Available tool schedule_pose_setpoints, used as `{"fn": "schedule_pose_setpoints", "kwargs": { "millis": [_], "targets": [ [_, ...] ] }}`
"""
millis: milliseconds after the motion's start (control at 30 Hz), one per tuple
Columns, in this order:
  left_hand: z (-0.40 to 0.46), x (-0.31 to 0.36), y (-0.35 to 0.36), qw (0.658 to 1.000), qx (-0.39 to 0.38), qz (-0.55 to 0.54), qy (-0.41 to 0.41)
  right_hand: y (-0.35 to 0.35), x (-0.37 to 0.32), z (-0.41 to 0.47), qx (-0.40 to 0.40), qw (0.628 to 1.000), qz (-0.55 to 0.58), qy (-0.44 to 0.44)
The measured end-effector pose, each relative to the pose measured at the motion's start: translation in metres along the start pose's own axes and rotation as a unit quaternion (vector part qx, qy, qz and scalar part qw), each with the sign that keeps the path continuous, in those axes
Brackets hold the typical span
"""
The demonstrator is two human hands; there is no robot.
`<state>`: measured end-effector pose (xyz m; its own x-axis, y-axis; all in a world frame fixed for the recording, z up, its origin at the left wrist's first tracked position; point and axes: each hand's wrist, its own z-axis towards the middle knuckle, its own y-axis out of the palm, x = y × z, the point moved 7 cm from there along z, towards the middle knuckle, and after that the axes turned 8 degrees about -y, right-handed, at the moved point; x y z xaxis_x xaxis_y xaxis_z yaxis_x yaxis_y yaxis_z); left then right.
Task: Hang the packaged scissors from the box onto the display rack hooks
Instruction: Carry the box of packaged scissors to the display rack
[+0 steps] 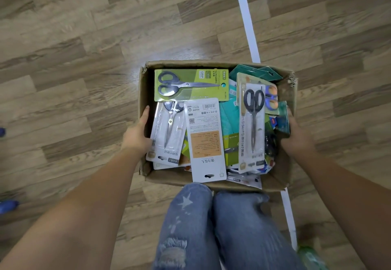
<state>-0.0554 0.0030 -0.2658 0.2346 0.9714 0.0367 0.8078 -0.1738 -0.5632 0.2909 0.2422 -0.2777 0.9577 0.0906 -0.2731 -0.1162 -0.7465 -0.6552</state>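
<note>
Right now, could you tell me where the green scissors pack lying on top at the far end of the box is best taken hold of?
Probably by its right-hand short end, near the hang hole, pinching the flat card from above. The green scissors pack lies face up and crosswise on top of the pile in the cardboard box, so that end is exposed, while its near long edge overlaps other packs. Both hands are on the box sides.

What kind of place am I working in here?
Probably a shop floor or stockroom, though no rack shows. A cardboard box of carded scissors packs sits on wood-look flooring marked with a white line, held by both hands.
</note>
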Motion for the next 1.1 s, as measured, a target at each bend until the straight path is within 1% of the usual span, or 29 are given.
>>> {"fn": "schedule_pose_setpoints", "kwargs": {
  "millis": [133, 267, 467, 600, 733, 833, 967, 1100],
  "targets": [
    [-0.003, 0.011, -0.021, 1.000, -0.005, 0.025, -0.007, -0.020, -0.017, 0.004, -0.026, 1.000, 0.000, -0.008],
    [-0.028, 0.018, -0.046, 0.998, -0.020, 0.060, -0.018, -0.056, -0.041, -0.005, -0.053, 0.997, -0.049, -0.018],
    [-0.111, 0.019, -0.093, 0.995, -0.052, 0.071, -0.044, -0.126, -0.076, -0.067, -0.091, 0.992, -0.079, -0.021],
    [-0.183, 0.034, -0.151, 0.995, -0.040, 0.081, -0.047, -0.193, -0.101, -0.121, -0.103, 0.990, -0.098, -0.012],
    [-0.254, 0.054, -0.210, 0.996, -0.018, 0.086, -0.033, -0.271, -0.132, -0.169, -0.085, 0.990, -0.109, -0.026],
    [-0.286, 0.072, -0.256, 0.996, 0.008, 0.083, -0.020, -0.327, -0.161, -0.183, -0.070, 0.987, -0.133, -0.052],
    [-0.296, 0.104, -0.301, 0.999, 0.023, 0.043, -0.010, -0.387, -0.197, -0.175, -0.042, 0.988, -0.136, -0.065],
    [-0.275, 0.152, -0.346, 0.999, 0.045, -0.009, 0.022, -0.439, -0.239, -0.140, 0.006, 0.987, -0.140, -0.076]
  ]
}}
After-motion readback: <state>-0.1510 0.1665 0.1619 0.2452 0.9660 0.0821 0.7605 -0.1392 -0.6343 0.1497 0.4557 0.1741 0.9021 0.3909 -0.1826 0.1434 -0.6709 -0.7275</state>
